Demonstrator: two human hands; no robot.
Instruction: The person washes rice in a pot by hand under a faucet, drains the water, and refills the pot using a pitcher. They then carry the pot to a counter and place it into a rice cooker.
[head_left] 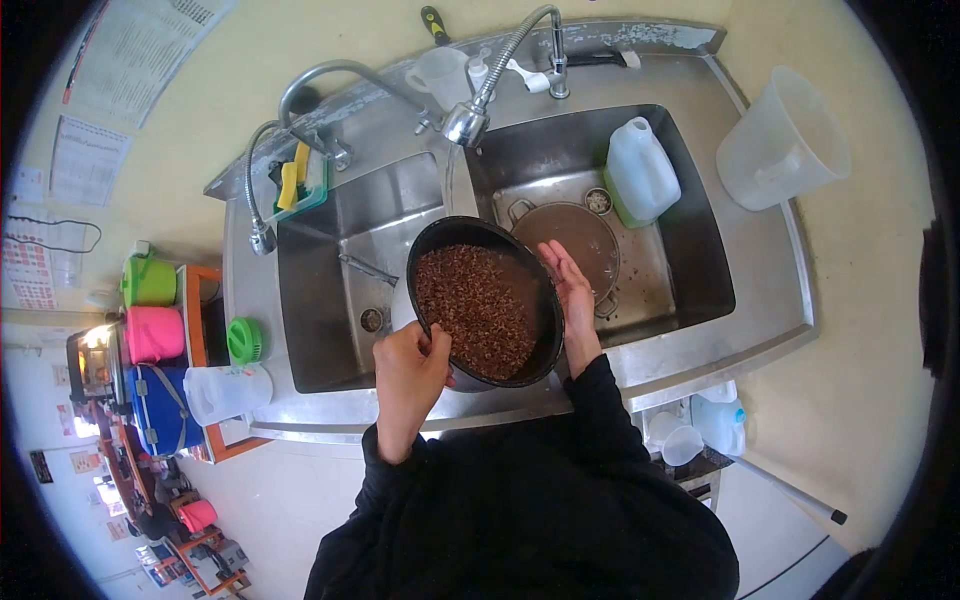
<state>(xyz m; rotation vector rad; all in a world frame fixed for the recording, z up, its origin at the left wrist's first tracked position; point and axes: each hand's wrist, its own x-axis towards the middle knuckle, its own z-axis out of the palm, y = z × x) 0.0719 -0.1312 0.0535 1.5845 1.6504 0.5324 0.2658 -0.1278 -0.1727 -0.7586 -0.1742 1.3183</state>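
Observation:
A round black pot [548, 340] with wet reddish-brown grains [480, 310] in it is tilted over the divider between two sink basins. Murky brown liquid shows at the right of the grains. My left hand [412, 368] is closed on the near-left rim, thumb at the edge. Against the pot's right side, my right hand [570, 295] has its fingers stretched out. Behind the pot, a thin stream comes from the flexible tap [465, 125]. In the right basin sits a two-handled pan [590, 240] of brown liquid, partly hidden by the pot and my right hand.
A white jug [640, 175] and a small strainer [598, 201] are in the right basin [700, 290]. A large plastic pitcher [770, 150] stands on the right ledge. Yellow sponges [290, 182] lie in a green tray behind the left basin [345, 375]. A clear pitcher [228, 393] stands at left.

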